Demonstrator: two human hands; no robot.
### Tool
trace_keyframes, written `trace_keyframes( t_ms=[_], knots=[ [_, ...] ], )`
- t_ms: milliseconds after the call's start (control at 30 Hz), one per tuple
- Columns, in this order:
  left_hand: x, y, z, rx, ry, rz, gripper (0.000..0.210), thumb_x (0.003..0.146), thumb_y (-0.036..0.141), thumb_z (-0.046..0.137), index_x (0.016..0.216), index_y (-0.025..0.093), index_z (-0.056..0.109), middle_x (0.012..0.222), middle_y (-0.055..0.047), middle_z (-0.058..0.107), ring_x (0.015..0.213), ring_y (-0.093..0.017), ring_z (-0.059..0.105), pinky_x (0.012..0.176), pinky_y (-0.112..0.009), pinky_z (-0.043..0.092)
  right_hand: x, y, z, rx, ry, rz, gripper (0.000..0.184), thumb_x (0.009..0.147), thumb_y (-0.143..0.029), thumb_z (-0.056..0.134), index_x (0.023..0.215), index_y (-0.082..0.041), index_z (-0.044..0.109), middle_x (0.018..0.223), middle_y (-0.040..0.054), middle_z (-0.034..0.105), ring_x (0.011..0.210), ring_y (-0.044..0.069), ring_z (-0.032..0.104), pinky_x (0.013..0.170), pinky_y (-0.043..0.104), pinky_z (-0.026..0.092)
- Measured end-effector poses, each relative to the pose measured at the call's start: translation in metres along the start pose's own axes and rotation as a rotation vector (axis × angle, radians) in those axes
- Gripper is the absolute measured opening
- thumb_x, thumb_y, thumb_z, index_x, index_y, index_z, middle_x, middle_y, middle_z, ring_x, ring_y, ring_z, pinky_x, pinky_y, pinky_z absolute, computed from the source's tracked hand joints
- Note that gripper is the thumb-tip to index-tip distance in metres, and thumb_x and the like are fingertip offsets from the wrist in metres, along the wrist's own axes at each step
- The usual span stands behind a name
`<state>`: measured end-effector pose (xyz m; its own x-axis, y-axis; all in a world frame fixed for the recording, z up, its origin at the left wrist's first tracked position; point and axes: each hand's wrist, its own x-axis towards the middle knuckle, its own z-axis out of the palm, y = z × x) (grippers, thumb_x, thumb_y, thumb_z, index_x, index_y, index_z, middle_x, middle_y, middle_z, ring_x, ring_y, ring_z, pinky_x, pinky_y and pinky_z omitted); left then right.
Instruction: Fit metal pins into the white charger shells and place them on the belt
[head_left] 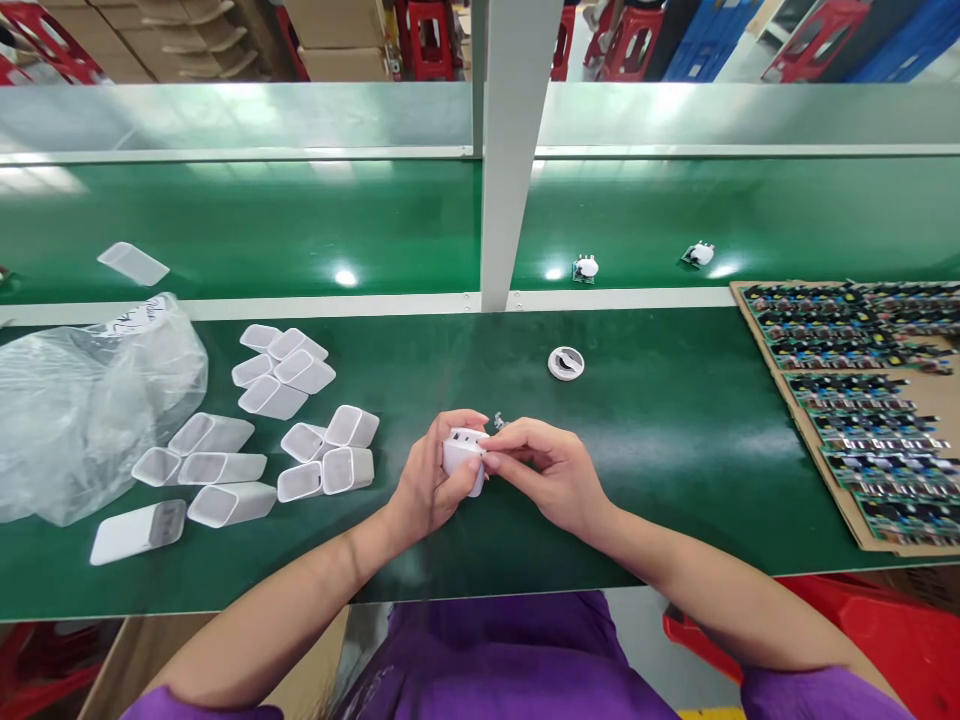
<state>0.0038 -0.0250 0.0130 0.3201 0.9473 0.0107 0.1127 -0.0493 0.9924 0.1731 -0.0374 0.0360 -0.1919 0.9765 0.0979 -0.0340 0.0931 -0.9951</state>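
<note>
My left hand (429, 482) is wrapped around a white charger housing (462, 456), whose end face with dark port slots is turned up. At the right edge of that face, my right hand (559, 478) has thumb and forefinger pinched together. Whatever sits between those fingertips is too small to make out. Just beyond them on the green table lies a small metallic piece (499, 421). Farther back is a round white disc (565, 363) with a dark marking. Several open white housings (225, 467) stand grouped left of my hands.
A clear plastic bag (97, 400) lies far left. Cardboard trays (817, 470) hold rows of circuit boards (862, 425) at the right. Behind a white post (514, 150), the green back strip carries two small white-topped parts (586, 268) and a white housing piece (133, 263).
</note>
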Motion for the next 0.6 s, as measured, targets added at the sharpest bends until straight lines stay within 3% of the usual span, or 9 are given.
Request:
trace_keyframes(
  t_ms=[133,267,500,600],
  knots=[
    [0.0007,0.0034,0.0012,0.051,0.027,0.021,0.024,0.078,0.031,0.058,0.100,0.020,0.057,0.075,0.001,0.063,0.058,-0.012,0.057,0.053,-0.023,0.045,0.0002,-0.0023,-0.0007,-0.089,-0.004,-0.056,0.011,0.085,-0.029,0.067,0.087,-0.019,0.072,0.080,0.0023,0.067,0.070,0.012,0.063,0.061,0.023,0.056],
    [0.0019,0.0068,0.0010,0.137,0.059,0.069,0.018,0.076,0.028,0.058,0.092,0.020,0.058,0.077,0.001,0.062,0.057,-0.010,0.053,0.052,-0.022,0.043,0.0015,-0.0036,-0.0021,-0.145,-0.015,-0.120,0.008,0.086,-0.025,0.065,0.084,-0.020,0.071,0.077,0.0018,0.067,0.068,0.012,0.062,0.058,0.023,0.055],
    [0.0043,0.0042,0.0018,-0.009,-0.010,0.030,0.028,0.081,0.033,0.056,0.105,0.021,0.051,0.082,0.000,0.064,0.056,-0.011,0.060,0.053,-0.023,0.048,0.0020,0.0029,-0.0038,-0.065,-0.043,-0.073,0.011,0.086,-0.030,0.066,0.088,-0.021,0.071,0.081,0.0018,0.066,0.067,0.012,0.065,0.058,0.022,0.057],
    [0.0045,0.0041,0.0020,0.020,0.011,0.083,0.025,0.080,0.031,0.058,0.103,0.021,0.052,0.079,0.000,0.064,0.056,-0.011,0.060,0.053,-0.023,0.046,0.0012,0.0030,-0.0032,-0.086,-0.037,-0.118,0.008,0.086,-0.025,0.065,0.089,-0.020,0.070,0.080,0.0018,0.066,0.068,0.011,0.064,0.059,0.022,0.057]
  ],
)
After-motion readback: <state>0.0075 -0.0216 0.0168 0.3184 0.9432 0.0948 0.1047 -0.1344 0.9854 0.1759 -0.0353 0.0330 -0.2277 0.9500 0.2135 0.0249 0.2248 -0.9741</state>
